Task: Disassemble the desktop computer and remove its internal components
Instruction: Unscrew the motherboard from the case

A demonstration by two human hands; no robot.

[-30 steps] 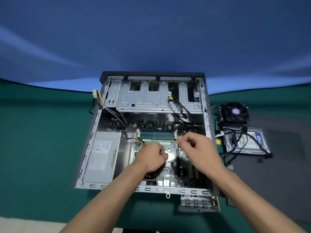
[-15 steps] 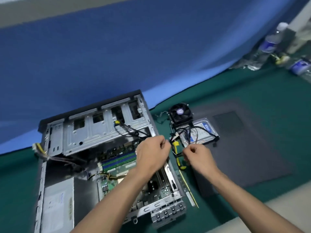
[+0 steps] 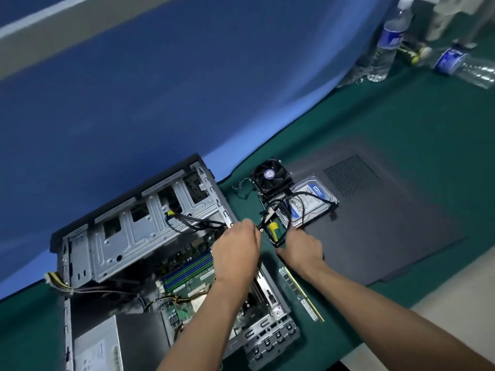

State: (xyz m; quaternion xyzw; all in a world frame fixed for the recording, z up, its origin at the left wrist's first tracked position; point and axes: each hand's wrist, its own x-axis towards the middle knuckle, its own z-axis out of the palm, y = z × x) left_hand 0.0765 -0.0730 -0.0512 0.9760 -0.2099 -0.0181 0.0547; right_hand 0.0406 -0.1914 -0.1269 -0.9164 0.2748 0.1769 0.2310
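Hands meet beside the opened computer case (image 3: 171, 236); left hand (image 3: 235, 253) pinches something small, unidentifiable; right hand (image 3: 302, 250) reaches the yellow-handled screwdriver (image 3: 273, 229), grip hidden; tool likely light, rigid, best held mid-handle.

One water bottle (image 3: 388, 41) stands at the blue backdrop (image 3: 187, 103); another bottle (image 3: 466, 66) apparently lies nearby.

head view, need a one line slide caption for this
Both hands reach from the open computer case toward a yellow-handled screwdriver beside the removed fan and hard drive.
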